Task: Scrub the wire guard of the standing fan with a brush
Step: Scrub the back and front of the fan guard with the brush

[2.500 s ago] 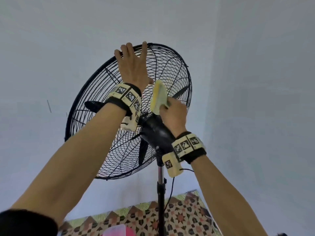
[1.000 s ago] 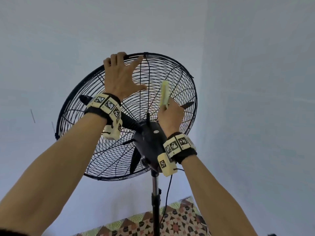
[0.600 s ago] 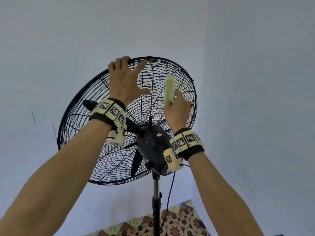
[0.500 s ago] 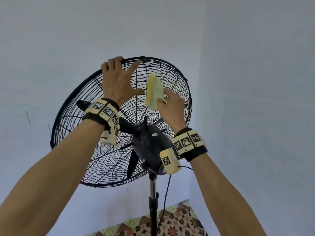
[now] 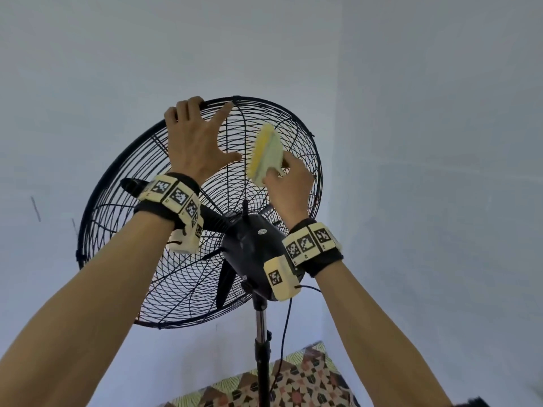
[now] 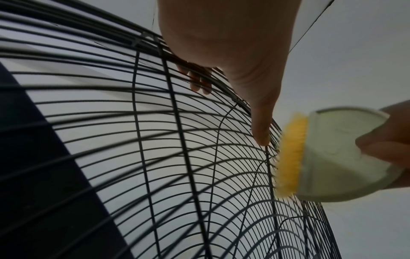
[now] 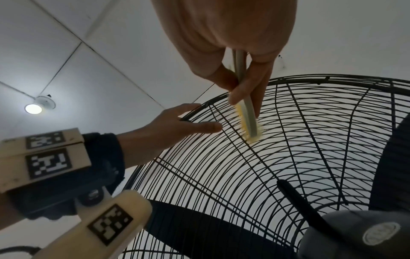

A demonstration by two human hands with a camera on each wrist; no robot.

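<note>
The standing fan's black wire guard faces away from me, and I see its rear side. My left hand hooks its fingers over the top rim while the thumb spreads along the wires. In the left wrist view the fingertips show through the guard. My right hand grips a pale green brush with yellow bristles. The bristles press on the upper rear wires just right of my left thumb. The brush appears in the left wrist view and again in the right wrist view.
The black motor housing sits between my wrists on a metal pole, with a cord hanging beside it. Dark blades stand still inside the guard. A patterned mat lies below. Walls meet in a corner behind.
Over the last second the brush slid left across the upper wires and turned so its yellow bristles show. My left hand kept its hold on the top rim.
</note>
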